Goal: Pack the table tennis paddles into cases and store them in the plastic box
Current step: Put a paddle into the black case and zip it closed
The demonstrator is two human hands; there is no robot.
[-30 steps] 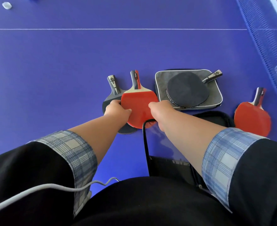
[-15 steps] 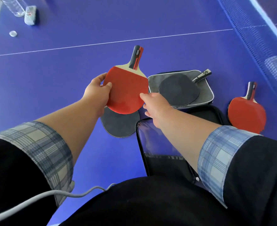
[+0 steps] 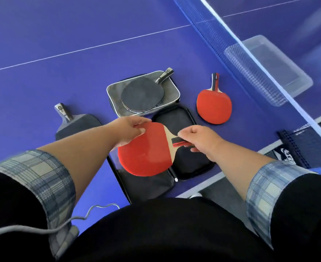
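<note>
I hold a red paddle [image 3: 146,150] flat over an open black case [image 3: 190,159] at the table's near edge. My left hand [image 3: 130,132] pinches the blade's far rim. My right hand [image 3: 201,139] grips the handle, which points right. A grey case [image 3: 170,91] lies open just beyond, with a black-faced paddle [image 3: 142,95] resting on it. Another black paddle [image 3: 76,123] lies to the left, partly hidden by my left forearm. A second red paddle [image 3: 213,104] lies to the right. The clear plastic box [image 3: 275,65] sits beyond the net.
The blue net [image 3: 237,59] runs diagonally across the upper right, between the paddles and the plastic box. The blue table [image 3: 61,35] stretches far to the left. The table's white-lined edge is close on the right. A grey cable [image 3: 42,229] hangs by my left sleeve.
Both hands have brought the red paddle down and right, from above the black paddle to over the open black case. The handle now points right, and my right hand has taken it.
</note>
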